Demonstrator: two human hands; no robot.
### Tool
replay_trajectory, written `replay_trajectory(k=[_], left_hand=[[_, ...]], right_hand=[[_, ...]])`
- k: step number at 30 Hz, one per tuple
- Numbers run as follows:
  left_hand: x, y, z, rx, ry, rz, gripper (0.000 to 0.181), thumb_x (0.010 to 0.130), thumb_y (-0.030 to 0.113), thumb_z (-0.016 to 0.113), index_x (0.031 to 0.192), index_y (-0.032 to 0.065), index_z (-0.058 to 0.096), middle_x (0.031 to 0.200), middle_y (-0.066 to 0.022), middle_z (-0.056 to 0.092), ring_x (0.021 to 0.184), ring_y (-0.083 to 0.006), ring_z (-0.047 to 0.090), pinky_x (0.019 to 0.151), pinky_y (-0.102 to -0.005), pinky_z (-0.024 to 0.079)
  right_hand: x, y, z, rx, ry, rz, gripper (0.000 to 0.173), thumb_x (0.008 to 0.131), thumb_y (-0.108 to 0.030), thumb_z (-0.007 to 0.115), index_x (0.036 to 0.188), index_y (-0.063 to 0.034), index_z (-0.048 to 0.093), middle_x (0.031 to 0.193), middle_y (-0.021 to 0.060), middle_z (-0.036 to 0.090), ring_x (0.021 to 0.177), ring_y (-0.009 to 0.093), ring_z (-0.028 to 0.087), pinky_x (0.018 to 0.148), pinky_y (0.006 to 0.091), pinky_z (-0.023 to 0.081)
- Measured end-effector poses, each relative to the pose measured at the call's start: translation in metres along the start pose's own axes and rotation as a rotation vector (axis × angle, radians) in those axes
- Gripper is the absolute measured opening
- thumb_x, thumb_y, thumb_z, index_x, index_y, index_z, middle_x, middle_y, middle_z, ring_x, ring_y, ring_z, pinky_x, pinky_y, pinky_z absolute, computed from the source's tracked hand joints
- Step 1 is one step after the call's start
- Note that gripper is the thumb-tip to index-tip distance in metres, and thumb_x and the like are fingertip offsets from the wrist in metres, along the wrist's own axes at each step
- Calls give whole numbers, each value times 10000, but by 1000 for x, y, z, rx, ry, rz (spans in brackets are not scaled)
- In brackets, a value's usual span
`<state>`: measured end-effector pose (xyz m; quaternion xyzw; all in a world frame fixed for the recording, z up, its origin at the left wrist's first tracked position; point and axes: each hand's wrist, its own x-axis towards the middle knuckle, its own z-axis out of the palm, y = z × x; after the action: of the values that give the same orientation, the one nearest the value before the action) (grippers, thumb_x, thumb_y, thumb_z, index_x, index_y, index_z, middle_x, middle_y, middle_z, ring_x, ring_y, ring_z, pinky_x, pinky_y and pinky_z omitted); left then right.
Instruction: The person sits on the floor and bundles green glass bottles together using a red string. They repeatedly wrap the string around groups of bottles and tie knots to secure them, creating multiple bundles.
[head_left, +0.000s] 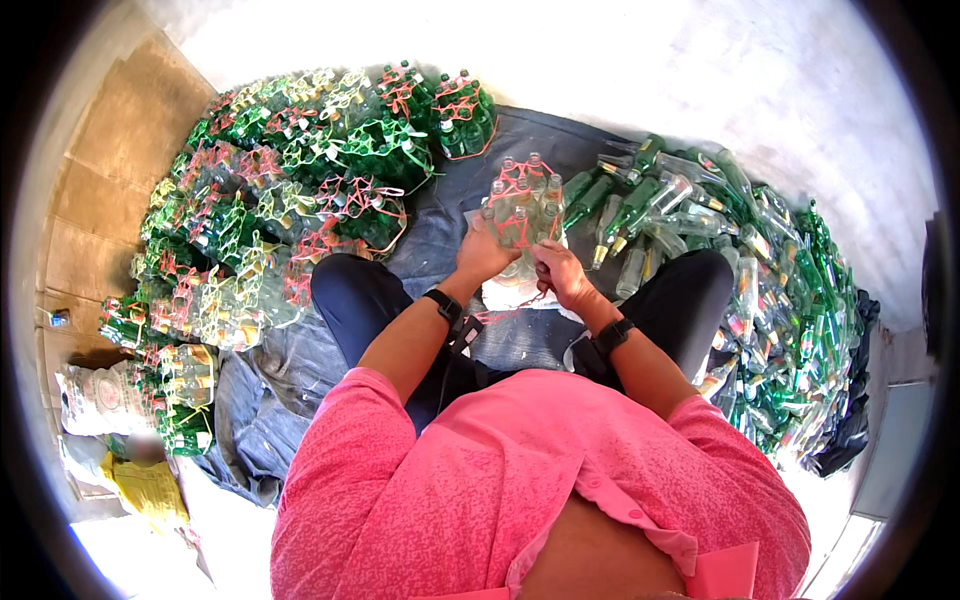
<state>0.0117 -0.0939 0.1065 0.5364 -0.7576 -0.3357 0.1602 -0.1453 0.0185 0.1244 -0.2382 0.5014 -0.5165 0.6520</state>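
A bundle of clear glass bottles (529, 196) stands between my knees, its necks laced together with red plastic cord (517, 174). My left hand (484, 251) is against the near left side of the bundle; its fingers are partly hidden, so its hold is unclear. At the bundle's near right side, my right hand (559, 271) has its fingers closed on the red cord, and a loose length of cord (517, 309) hangs below. A white sheet or sack (499, 292) lies under the bottles.
Many corded bundles of green and clear bottles (360, 150) fill the left side. Loose glass bottles (750, 300) are heaped on the right. A dark tarpaulin (525, 135) covers the floor. White bags (105, 397) and a yellow bag (150, 491) lie at lower left, beside a brown wall (97, 187).
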Motion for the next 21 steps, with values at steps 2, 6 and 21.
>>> replay_trajectory(k=[2, 6, 21], left_hand=[[4, -10, 0, 11, 6, 37, 1064, 634, 388, 875, 1419, -34, 295, 1366, -285, 516, 1216, -420, 571, 983, -464, 501], [6, -4, -4, 48, -45, -25, 1083, 630, 396, 876, 1435, -26, 287, 1393, -266, 497, 1226, -409, 567, 984, -461, 501], [8, -9, -10, 128, -89, -15, 1136, 654, 482, 855, 1472, -21, 248, 1445, -243, 454, 1264, -387, 547, 982, -456, 504]], right_hand=[[-2, 2, 11, -31, 27, -13, 194, 946, -211, 556, 787, -134, 477, 668, -29, 390, 504, 97, 349, 469, 295, 349], [-2, 8, 20, -99, 84, -60, 204, 949, -210, 565, 784, -127, 478, 672, -23, 400, 515, 101, 365, 460, 293, 346], [-15, -9, 26, -23, 48, -42, 228, 969, -255, 567, 796, -136, 478, 658, -43, 387, 507, 75, 332, 462, 273, 314]])
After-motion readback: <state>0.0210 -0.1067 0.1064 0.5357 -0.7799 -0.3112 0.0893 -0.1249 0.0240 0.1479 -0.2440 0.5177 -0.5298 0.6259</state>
